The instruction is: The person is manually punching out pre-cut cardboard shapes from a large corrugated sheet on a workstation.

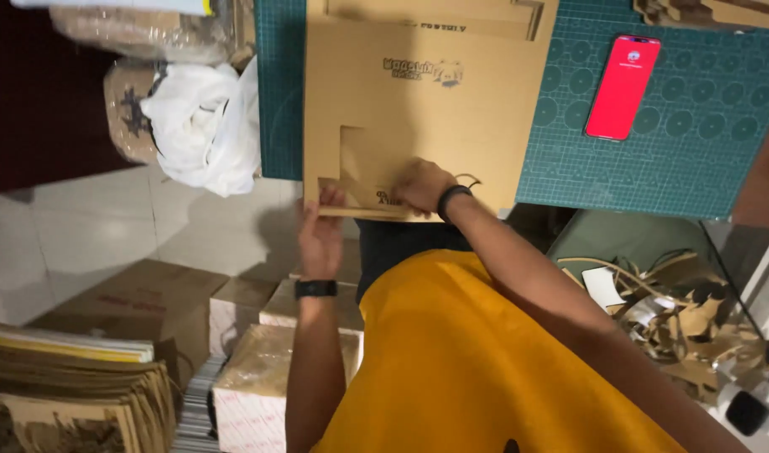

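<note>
Cardboard sheet held at the mat's near edge

Cardboard sheet [418, 109], with a square notch cut in it, lay on the green cutting mat [695, 159], its near edge overhanging the mat. The left hand [320, 236] pinched that overhanging corner, thumb on top. The right hand [422, 186] pressed down on the sheet just beside the notch, fingers curled; whether it gripped anything could not be told. A red phone [623, 86] lay on the mat, right of the sheet.
</note>
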